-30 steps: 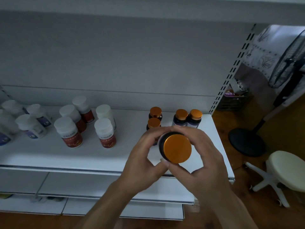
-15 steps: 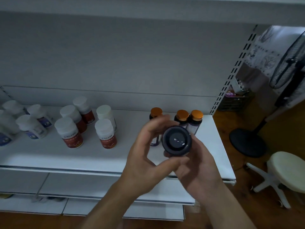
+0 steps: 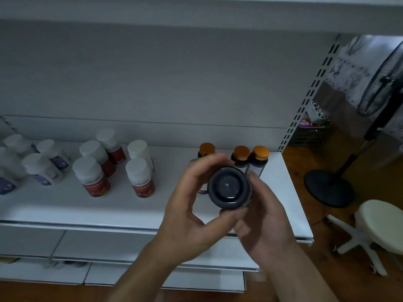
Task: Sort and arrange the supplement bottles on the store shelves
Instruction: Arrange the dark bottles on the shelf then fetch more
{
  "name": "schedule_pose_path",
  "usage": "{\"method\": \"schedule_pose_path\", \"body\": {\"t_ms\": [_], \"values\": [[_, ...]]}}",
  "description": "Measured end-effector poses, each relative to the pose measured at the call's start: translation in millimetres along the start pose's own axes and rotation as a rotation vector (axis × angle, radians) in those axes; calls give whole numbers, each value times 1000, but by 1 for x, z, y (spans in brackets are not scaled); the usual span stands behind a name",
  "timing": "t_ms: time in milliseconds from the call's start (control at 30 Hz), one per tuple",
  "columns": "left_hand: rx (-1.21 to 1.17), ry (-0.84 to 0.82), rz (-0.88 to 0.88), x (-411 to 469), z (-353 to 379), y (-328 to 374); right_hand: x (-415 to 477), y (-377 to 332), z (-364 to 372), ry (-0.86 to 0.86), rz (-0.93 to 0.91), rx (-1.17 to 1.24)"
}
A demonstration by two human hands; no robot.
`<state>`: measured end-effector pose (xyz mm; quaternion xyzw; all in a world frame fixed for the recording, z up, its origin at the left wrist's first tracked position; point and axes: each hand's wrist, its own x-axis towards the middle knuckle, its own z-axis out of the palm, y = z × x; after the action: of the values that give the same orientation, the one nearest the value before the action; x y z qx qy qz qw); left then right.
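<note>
While both hands (image 3: pixel 226 205) clasp the dark bottle (image 3: pixel 229 188), shelf (image 3: pixel 65 205) front lies bare

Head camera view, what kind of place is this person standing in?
Probably a small shop or pharmacy. White shelf hung on slotted uprights, rows of white-capped bottles and orange-capped bottles facing out, plus a pedestal fan and stool beside it.
</note>
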<state>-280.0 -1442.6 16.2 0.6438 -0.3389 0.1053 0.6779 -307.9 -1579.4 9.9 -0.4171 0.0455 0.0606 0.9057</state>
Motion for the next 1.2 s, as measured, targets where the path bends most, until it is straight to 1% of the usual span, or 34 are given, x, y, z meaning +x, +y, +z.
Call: {"method": "schedule_pose_path", "body": {"t_ms": [67,100,167,233,300,367,433,533,600,667,733,800,900,967,1067,1133,1200], "values": [[-86,64,-75,-2,-2,-5,3,-3,-3,81,-73,-127],[-147,113,-129,-3,-3,-6,4,-4,-5,91,-118,-183],[-280,216,-265,-5,-3,-7,2,-7,-9,73,-188,-344],[-368,274,-405,-7,-1,-7,-2,-10,-9,35,-222,-558],[-399,295,-497,-9,0,-8,-5,-11,-10,-10,-262,-686],[-354,284,-543,-11,-3,-10,-6,-11,-11,16,-291,-717],[-310,198,-517,-13,-9,-11,-4,-11,-11,64,-293,-698],[-285,64,-392,-14,-14,-10,-2,-12,-11,98,-245,-687],[-282,77,-386,-13,-13,-8,-3,-13,-12,80,-233,-696],[-269,141,-417,-11,-12,-6,-4,-13,-12,47,-252,-725],[-216,165,-465,-10,-11,-7,-4,-13,-13,55,-292,-755],[-192,118,-461,-9,-12,-7,-4,-14,-11,88,-309,-755],[-196,38,-391,-11,-13,-9,-2,-12,-10,140,-270,-717],[-198,69,-394,-10,-13,-9,0,-11,-12,131,-249,-713],[-207,151,-484,-9,-12,-9,0,-13,-12,90,-281,-751],[-210,135,-493,-9,-12,-10,0,-14,-11,111,-302,-757],[-241,94,-435,-11,-11,-10,2,-13,-11,152,-312,-735]]}}
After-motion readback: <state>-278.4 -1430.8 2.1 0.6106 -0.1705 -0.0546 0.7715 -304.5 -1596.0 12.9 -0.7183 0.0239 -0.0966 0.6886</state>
